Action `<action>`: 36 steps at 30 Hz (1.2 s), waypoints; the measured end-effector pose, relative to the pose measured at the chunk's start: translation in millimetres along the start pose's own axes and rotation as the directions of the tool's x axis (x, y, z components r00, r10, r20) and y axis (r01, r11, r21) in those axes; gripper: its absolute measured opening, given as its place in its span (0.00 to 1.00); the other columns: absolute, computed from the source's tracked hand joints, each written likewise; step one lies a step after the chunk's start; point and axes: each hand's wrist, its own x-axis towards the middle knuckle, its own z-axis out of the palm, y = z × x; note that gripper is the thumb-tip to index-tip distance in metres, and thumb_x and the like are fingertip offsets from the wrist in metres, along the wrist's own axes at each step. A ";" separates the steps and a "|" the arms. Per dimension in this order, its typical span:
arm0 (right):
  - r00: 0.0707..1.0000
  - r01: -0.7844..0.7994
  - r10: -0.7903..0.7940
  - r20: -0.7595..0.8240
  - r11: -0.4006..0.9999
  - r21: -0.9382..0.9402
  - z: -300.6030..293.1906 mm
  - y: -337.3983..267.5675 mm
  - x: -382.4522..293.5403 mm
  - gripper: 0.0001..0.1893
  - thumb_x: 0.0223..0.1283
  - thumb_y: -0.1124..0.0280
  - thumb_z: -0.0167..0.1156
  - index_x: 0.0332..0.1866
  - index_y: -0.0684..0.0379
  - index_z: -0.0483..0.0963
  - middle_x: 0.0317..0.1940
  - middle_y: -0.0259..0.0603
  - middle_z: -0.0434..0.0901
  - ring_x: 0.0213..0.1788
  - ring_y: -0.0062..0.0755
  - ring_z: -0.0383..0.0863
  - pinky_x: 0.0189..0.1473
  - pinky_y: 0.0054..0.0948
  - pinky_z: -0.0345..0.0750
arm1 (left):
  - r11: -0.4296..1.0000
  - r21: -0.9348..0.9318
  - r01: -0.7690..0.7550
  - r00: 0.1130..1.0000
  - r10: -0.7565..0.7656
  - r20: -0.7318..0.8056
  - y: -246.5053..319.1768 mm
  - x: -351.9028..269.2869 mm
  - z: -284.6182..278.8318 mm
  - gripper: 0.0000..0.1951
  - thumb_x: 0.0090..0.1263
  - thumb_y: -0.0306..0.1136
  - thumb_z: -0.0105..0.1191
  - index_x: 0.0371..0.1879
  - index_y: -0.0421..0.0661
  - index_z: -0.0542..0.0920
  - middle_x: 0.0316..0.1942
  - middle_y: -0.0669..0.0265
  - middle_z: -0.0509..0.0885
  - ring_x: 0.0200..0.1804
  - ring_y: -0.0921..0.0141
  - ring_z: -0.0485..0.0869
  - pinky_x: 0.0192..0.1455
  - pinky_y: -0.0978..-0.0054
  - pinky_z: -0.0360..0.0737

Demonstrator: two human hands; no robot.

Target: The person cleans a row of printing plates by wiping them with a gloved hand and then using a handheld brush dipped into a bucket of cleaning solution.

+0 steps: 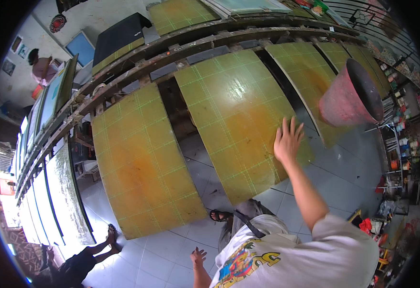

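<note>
My right hand [288, 141] is spread flat, fingers apart, at the right edge of a yellow-green board [228, 108]. Whether the palm presses on it or hovers just above, I cannot tell. Green grid lines run across this board, with an orange-brown patch in the middle. Down at my side, over the tiled floor, hangs my left hand [198, 257], holding nothing, its fingers apart. A similar board [141, 162] lies to the left, separated by a gap. Right of my right hand, a stained pink bucket [339, 97] partly hides another such board [300, 64].
Rails [210, 43] run behind the boards, with more panels beyond. At lower left stands a person [80, 264] in dark clothes; another person [42, 66] is at the far left. Shelving [393, 154] with several small containers lines the right. Grey tiles [339, 180] cover the floor.
</note>
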 end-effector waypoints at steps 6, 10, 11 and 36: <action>0.980 0.200 -0.199 0.016 0.979 -0.038 55.9 -136.4 209.4 0.29 0.78 0.57 0.46 0.79 0.58 0.62 0.82 0.53 0.53 0.82 0.76 0.45 0.81 0.67 0.46 | 0.994 0.101 0.034 0.999 -0.035 0.009 30.4 -22.7 47.4 0.32 0.83 0.52 0.43 0.77 0.44 0.62 0.71 0.46 0.75 0.65 0.44 0.81 0.68 0.34 0.71; 0.837 0.547 -0.526 -0.154 0.790 0.275 47.5 -172.1 153.1 0.28 0.78 0.61 0.49 0.77 0.63 0.63 0.80 0.56 0.56 0.80 0.78 0.49 0.79 0.68 0.51 | 0.978 0.171 0.118 0.993 -0.113 -0.039 26.6 -11.8 91.0 0.33 0.81 0.55 0.47 0.75 0.45 0.64 0.69 0.49 0.79 0.59 0.48 0.86 0.65 0.37 0.75; 0.796 0.589 -0.591 -0.129 0.707 0.392 35.3 -156.0 127.5 0.28 0.78 0.62 0.49 0.77 0.63 0.63 0.82 0.55 0.53 0.81 0.76 0.48 0.79 0.70 0.51 | 0.982 0.163 0.090 0.996 -0.091 -0.005 32.1 -10.8 104.7 0.31 0.81 0.54 0.47 0.73 0.44 0.66 0.68 0.48 0.79 0.58 0.46 0.86 0.62 0.36 0.75; 0.710 0.543 -0.658 0.250 0.738 0.402 -36.0 58.3 42.2 0.31 0.70 0.63 0.54 0.77 0.60 0.66 0.82 0.56 0.52 0.82 0.78 0.45 0.78 0.76 0.42 | 0.446 -0.079 -0.892 0.439 0.807 -0.395 205.2 -220.6 329.6 0.35 0.87 0.57 0.29 0.70 0.34 0.71 0.68 0.52 0.77 0.69 0.59 0.76 0.75 0.60 0.68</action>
